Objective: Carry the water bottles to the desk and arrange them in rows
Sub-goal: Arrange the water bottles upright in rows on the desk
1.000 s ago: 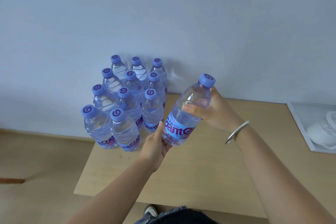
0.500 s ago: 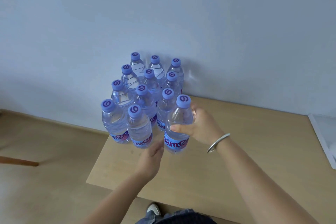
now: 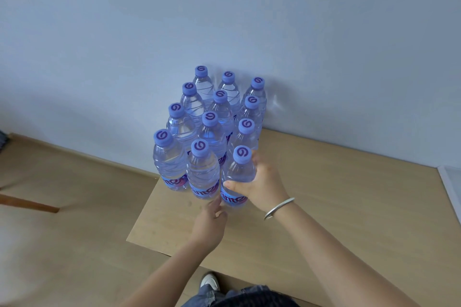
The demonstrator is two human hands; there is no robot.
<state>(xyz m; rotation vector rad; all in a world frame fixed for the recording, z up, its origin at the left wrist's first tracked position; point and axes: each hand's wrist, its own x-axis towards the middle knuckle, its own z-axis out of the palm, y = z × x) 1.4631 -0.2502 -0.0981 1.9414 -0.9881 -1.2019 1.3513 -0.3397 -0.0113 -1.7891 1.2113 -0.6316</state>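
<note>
The right hand (image 3: 259, 182) wraps around the near-right bottle (image 3: 237, 177), standing upright on the desk (image 3: 324, 207) — front corner of the block of bottles (image 3: 212, 117) (three across). The left hand (image 3: 208, 223) touches its base, fingers relaxed.

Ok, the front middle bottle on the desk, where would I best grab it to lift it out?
Grip the front middle bottle by its neck just under the cap, coming from above. It stands upright with bottles tight on both sides and behind, so only the top and the front label are free for fingers.
</note>
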